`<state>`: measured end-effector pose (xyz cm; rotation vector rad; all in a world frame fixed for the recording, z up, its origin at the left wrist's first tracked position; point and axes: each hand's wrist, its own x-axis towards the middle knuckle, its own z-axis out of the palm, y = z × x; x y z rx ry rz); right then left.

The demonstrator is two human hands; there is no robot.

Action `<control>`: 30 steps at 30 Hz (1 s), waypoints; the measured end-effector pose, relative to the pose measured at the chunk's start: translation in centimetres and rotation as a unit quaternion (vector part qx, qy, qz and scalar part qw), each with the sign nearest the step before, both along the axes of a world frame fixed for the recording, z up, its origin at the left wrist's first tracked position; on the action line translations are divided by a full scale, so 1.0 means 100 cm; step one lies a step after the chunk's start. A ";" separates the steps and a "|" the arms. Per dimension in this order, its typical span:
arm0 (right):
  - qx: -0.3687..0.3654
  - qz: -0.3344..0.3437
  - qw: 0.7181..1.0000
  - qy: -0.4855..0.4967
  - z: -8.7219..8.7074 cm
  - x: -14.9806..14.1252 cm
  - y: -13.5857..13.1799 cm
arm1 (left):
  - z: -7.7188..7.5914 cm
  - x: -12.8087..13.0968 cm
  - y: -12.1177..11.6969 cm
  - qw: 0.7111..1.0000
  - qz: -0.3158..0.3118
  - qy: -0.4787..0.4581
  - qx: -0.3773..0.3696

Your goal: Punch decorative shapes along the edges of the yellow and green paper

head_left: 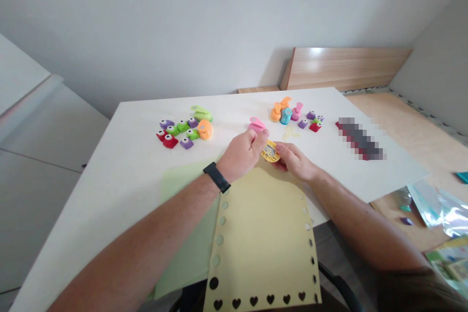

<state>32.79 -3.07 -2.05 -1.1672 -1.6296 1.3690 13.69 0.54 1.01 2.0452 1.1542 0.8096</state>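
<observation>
Both my hands meet over the far edge of a pale yellow paper sheet [263, 219] that lies on the white table [120, 170]. My left hand [243, 153], with a black band on its wrist, and my right hand [294, 160] together grip a small yellow paper punch [270, 152]. The fingers of both hands are curled around it. The sheet has round holes punched along its left edge and heart holes along its right and near edges. A light green sheet [183, 224] lies partly under it.
Two groups of small coloured punches sit on the table: one far left [185, 129], one far right [292, 114], with a pink punch [256, 124] near my hands. Yellow paper scraps [290, 131] lie there. Plastic packaging [438, 209] lies at the right on a wooden surface.
</observation>
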 end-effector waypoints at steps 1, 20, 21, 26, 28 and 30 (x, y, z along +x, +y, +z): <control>0.003 0.005 1.000 -0.002 0.000 0.000 0.000 | 0.000 0.000 0.000 1.000 0.000 -0.002 -0.001; -0.035 -0.037 0.998 0.030 0.000 -0.002 0.003 | 0.002 0.001 0.000 0.999 0.005 -0.035 -0.007; -0.036 -0.037 0.998 0.027 0.000 -0.002 0.003 | 0.001 0.001 0.000 0.999 0.007 -0.039 -0.008; -0.028 -0.039 0.999 0.017 0.003 -0.003 0.001 | -0.002 0.000 0.001 0.999 0.021 -0.046 -0.013; -0.015 -0.045 0.999 0.006 0.005 -0.004 0.001 | -0.003 0.000 0.002 0.999 0.024 -0.045 -0.014; 0.008 -0.061 0.998 -0.014 0.005 -0.004 0.001 | -0.002 0.000 0.002 0.999 0.031 -0.041 -0.014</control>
